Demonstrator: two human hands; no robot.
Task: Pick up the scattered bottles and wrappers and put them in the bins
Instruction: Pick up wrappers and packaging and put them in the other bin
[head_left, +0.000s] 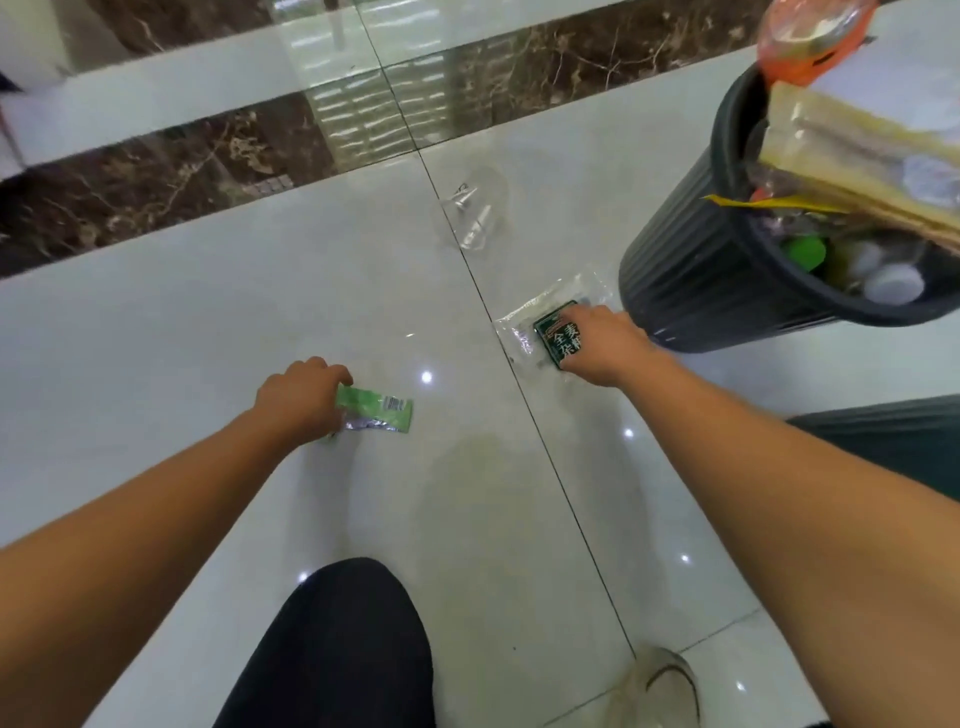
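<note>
My left hand (298, 397) grips one end of a light green wrapper (382, 413) that lies on the white tiled floor. My right hand (605, 345) presses its fingers onto a clear plastic wrapper with a dark green label (553, 325), flat on the floor just left of a dark ribbed bin (691, 270). The bin is full of bottles, caps and packaging, with an orange-tinted bottle (802, 39) and a flat clear package sticking out of its top. A clear plastic cup or wrapper (475, 210) lies on the floor farther away.
A dark marble strip (156, 176) and a glass panel run across the far side of the floor. My knee in dark trousers (337, 649) and a light shoe (667, 686) are at the bottom. Another dark object (893, 431) sits at the right edge.
</note>
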